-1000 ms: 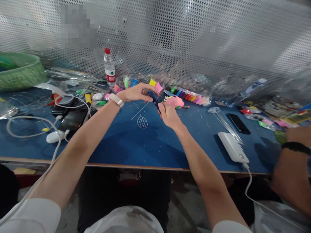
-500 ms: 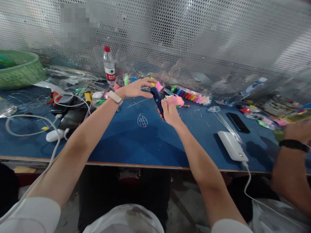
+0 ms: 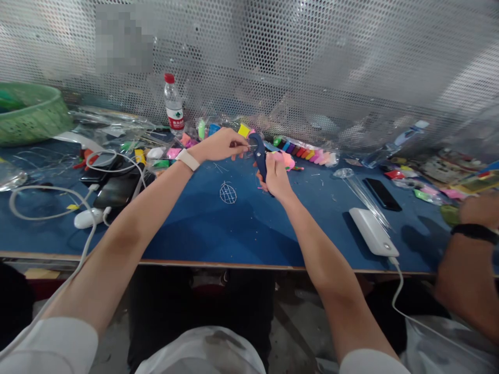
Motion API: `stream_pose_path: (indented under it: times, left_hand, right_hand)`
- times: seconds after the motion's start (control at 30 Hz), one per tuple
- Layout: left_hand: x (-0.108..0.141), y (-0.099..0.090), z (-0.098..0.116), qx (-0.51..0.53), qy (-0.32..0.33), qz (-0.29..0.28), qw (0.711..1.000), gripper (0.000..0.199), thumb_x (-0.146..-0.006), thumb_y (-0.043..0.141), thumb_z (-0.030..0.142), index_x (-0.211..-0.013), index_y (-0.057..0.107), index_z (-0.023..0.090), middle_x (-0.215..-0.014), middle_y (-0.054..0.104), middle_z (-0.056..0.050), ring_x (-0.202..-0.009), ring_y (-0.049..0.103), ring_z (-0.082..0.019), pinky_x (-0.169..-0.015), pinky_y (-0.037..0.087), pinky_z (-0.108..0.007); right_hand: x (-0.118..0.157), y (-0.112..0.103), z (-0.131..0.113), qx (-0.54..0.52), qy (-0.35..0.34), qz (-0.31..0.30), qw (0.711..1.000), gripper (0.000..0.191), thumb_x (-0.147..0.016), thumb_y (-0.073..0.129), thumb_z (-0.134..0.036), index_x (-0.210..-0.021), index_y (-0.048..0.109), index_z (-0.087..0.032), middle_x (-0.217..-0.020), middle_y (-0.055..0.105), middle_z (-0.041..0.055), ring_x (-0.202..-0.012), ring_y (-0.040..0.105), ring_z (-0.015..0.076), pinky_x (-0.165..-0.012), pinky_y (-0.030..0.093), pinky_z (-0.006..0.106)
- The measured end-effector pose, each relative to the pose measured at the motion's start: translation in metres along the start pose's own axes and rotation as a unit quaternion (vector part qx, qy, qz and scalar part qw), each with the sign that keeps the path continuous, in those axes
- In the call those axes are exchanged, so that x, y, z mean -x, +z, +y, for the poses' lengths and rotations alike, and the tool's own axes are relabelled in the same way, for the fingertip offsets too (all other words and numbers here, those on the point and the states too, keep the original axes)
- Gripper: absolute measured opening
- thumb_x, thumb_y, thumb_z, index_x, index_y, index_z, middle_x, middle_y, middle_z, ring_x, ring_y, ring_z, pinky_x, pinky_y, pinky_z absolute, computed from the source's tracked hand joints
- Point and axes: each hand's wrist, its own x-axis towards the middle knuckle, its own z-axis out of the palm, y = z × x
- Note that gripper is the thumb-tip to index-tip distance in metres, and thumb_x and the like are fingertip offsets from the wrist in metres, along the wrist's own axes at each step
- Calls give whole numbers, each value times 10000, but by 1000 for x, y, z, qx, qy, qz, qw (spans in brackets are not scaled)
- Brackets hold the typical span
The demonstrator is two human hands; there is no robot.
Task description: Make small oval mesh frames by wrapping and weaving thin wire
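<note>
My right hand is wrapped round a pair of dark blue pliers, its curved head pointing up and away from me. My left hand is closed in a pinch on a thin wire, which reaches to the head of the pliers. Whether the jaws grip the wire is too small to tell. Below my hands, a leaf-shaped wire mesh lies flat on the blue table. A pink clay piece sits just beyond my right hand, partly hidden by it.
At the back stand a red-capped water bottle and a row of coloured clay packs. Phones and cables lie left, beside a green basket. To the right are a white power bank, a black phone and another person's arm.
My left hand has gone from spread fingers to a pinch, and a wire now shows between it and the pliers. The pliers have shifted slightly right and stand more upright.
</note>
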Motion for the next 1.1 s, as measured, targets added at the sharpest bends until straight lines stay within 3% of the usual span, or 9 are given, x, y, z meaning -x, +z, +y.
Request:
stream_pose_path:
  times: [0.17,0.37,0.43,0.53,0.67,0.83,0.93,1.03,1.1]
  left_hand:
    - [-3,8,9,-71,19,17,997,407,-1150,556,361,-836,757,197,-775,828,-21,-556,671,-116,-895,579,-355]
    - [-3,11,11,-125,41,19,991,353,-1129,560,303,-813,692,217,-708,747,18,-582,585,-122,-830,473,-330]
    - [-3,12,10,-143,41,15,989,341,-1111,564,301,-804,690,223,-694,728,15,-598,570,-135,-826,458,-335]
    - [-4,14,10,-166,36,1,986,327,-1103,560,315,-844,738,225,-758,779,-5,-624,580,-151,-843,468,-351]
    - [-5,15,6,-188,19,14,982,256,-1070,608,298,-1056,856,235,-870,855,-21,-727,673,-187,-913,516,-374]
    - [-1,2,-7,-185,-4,7,983,237,-1018,725,363,-1103,908,239,-951,885,-46,-850,765,-221,-972,558,-389]
    - [4,-11,-16,-175,-18,-44,983,264,-952,802,384,-1136,917,234,-975,897,-39,-874,792,-218,-989,561,-375]
    - [9,-22,-20,-148,-47,-97,983,370,-881,882,437,-1180,908,221,-1021,907,-47,-864,794,-219,-919,562,-348]
    - [11,-24,-18,-130,-56,-92,986,479,-890,891,535,-1246,894,215,-1118,911,-73,-916,805,-232,-879,558,-332]
  right_hand:
    - [-1,1,3,-68,9,14,998,825,-981,473,-1082,-919,625,-274,-579,547,-47,-367,407,99,-352,329,295]
    - [-10,-1,13,-141,72,-52,986,892,-934,477,-1121,-1010,681,-255,-680,653,-5,-500,619,157,-471,559,339]
    - [-11,-1,14,-154,101,-65,981,906,-952,437,-1117,-1017,691,-250,-701,669,5,-521,639,158,-504,579,343]
    - [-10,1,9,-162,120,-47,978,900,-969,396,-1112,-949,667,-254,-628,596,-25,-430,503,118,-417,459,308]
    - [-6,2,1,-148,101,15,984,872,-988,374,-1101,-860,608,-271,-554,499,-55,-369,322,86,-348,290,288]
    - [-8,-4,-2,-138,87,39,986,869,-984,388,-1100,-873,615,-269,-556,481,-62,-374,315,88,-345,285,283]
    - [-11,-9,1,-149,87,45,984,868,-992,389,-1092,-878,621,-263,-559,468,-72,-372,310,84,-343,279,277]
    - [-13,-12,3,-153,92,45,983,864,-1001,386,-1083,-879,623,-261,-561,468,-71,-373,314,84,-346,284,273]
    - [-13,-12,4,-150,96,42,983,870,-997,379,-1089,-881,625,-262,-566,479,-67,-376,319,84,-348,289,271]
